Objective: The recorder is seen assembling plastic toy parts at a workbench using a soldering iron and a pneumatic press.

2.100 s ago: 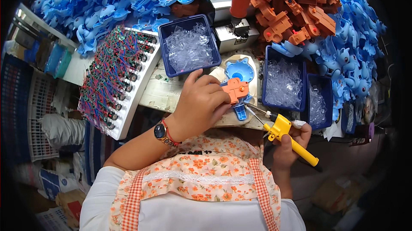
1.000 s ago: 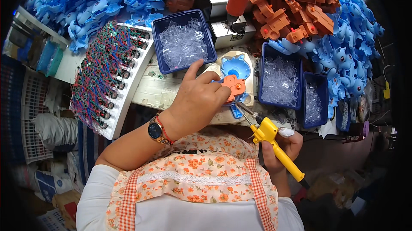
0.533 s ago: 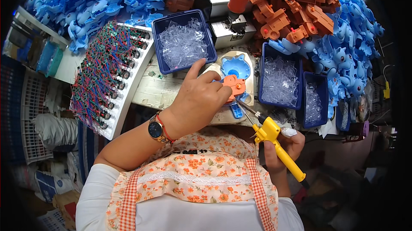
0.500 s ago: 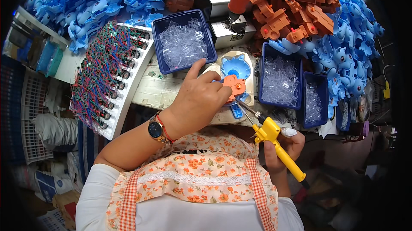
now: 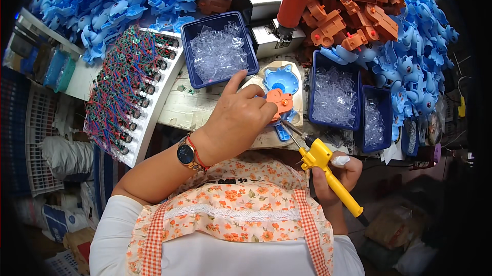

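3 navy bins crowd the tabletop: 1 upper centre, 2 right of centre, all with clear plastic bits. 1 red driver hangs top centre, blocking part of a metal block. 1 white tray of wired boards, left. 2 blue piles, upper left and right; 1 orange pile, upper right. Pieces too jumbled to count.

1 orange box mid-frame over 1 blue shell. My left hand: fingers on the box's left edge, pinch hidden, can't tell. My right hand: fingers clamped on 1 yellow soldering iron, tip at the box's lower edge.

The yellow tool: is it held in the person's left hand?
No, the right hand grips the yellow tool, while the left hand is on the orange part.
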`<action>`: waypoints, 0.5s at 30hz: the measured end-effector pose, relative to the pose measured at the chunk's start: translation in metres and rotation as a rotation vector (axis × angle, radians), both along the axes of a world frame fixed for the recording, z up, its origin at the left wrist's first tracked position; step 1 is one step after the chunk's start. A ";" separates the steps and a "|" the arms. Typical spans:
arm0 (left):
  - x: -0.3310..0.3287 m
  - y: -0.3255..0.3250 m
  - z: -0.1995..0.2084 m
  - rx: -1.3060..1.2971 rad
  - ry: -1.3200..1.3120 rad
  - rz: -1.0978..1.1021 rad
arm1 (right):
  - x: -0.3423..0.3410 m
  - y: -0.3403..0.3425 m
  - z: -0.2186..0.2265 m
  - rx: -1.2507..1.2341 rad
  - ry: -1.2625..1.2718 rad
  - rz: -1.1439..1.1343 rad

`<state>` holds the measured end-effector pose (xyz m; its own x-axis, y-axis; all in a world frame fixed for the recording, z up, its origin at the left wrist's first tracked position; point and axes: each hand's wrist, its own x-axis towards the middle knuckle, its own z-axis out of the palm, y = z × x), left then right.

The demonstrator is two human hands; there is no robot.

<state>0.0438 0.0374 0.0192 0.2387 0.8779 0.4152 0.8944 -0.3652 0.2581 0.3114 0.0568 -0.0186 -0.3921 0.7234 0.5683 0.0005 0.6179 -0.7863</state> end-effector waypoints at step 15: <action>0.001 0.001 0.000 -0.004 0.007 0.004 | -0.004 -0.005 -0.006 -0.002 0.067 -0.054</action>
